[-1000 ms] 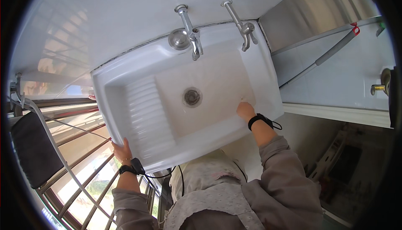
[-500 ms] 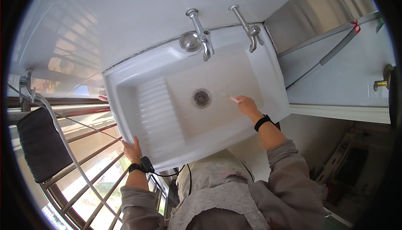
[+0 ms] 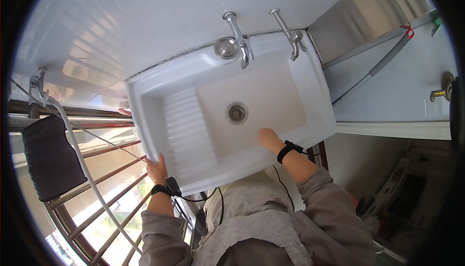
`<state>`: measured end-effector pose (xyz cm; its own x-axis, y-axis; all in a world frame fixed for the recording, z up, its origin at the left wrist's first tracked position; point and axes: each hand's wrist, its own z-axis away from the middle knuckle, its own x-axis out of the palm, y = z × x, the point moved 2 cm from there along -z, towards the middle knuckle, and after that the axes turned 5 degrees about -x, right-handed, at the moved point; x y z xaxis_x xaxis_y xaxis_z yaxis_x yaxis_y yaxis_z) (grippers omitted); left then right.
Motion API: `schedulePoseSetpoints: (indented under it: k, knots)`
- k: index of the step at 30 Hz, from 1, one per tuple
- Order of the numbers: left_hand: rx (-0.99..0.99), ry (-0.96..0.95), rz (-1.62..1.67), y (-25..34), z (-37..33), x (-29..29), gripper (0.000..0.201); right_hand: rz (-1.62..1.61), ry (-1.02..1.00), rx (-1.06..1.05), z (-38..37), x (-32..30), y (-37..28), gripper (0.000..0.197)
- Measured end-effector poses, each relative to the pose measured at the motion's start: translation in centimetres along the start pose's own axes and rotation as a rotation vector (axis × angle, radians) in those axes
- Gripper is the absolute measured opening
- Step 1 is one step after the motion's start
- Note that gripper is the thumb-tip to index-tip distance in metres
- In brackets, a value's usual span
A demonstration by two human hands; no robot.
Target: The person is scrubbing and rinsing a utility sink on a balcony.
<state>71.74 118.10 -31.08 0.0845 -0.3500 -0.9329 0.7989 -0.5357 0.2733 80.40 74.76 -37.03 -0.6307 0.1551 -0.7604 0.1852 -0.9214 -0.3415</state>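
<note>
A white ceramic sink (image 3: 317, 84) with a ribbed washboard slope (image 3: 186, 125) on its left side lies before me. My left hand (image 3: 156, 169) grips its left rim near the front corner, thumb raised along the edge. Inside the basin, right of and nearer than the round drain (image 3: 237, 113), my right hand (image 3: 269, 139) is closed in a fist low over the pale basin floor. A slim pale pink stick with a whitish tip showed in its fingers half a second ago; my hand hides it now. Both wrists wear black straps.
Two metal taps (image 3: 237, 36) (image 3: 294, 43) reach over the sink's back edge, beside a round metal strainer lid (image 3: 226, 48). On the left hang a white hose (image 3: 80, 152) and a dark cloth pad (image 3: 51, 157) by a barred window. A grey-handled rod (image 3: 387, 57) leans at right.
My right hand has moved left and nearer to me, and the stick in it has gone out of sight. The left hand stays on the rim. The whole view has shifted slightly.
</note>
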Motion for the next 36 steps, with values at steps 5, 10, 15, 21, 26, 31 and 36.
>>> schedulePoseSetpoints:
  k: [5, 10, 15, 21, 26, 31, 36]
  knots:
    - [-0.024, -0.065, 0.018, 0.0, 0.2, -1.1, 0.065, -0.256, 0.197, -0.043, 2.8, -4.0, -5.8, 0.022]
    - [-0.035, -0.089, -0.015, -0.8, -0.9, -0.3, 0.069, -0.796, 0.246, 0.059, 8.4, -6.1, -3.0, 0.029]
    - [0.073, 0.213, -0.198, -0.1, 0.6, -1.2, 0.069, -1.172, 0.229, 0.019, 14.3, -9.2, -4.5, 0.027]
    - [0.414, -0.172, 0.592, 10.9, 7.3, -4.8, 0.025, -1.419, 0.222, -0.072, 16.6, -10.3, -4.8, 0.028]
    - [0.253, -0.506, 0.903, 18.0, 12.8, -4.2, 0.021, -1.738, 0.026, -0.182, 15.8, -12.0, -3.5, 0.033]
    - [0.334, -0.505, 1.024, 24.5, 16.9, -3.9, 0.012, -1.856, -0.153, -0.167, 15.5, -14.8, -1.0, 0.036]
    - [0.517, -0.330, 1.023, 30.7, 20.8, -3.8, 0.018, -1.894, -0.291, -0.125, 14.6, -16.7, 2.4, 0.037]
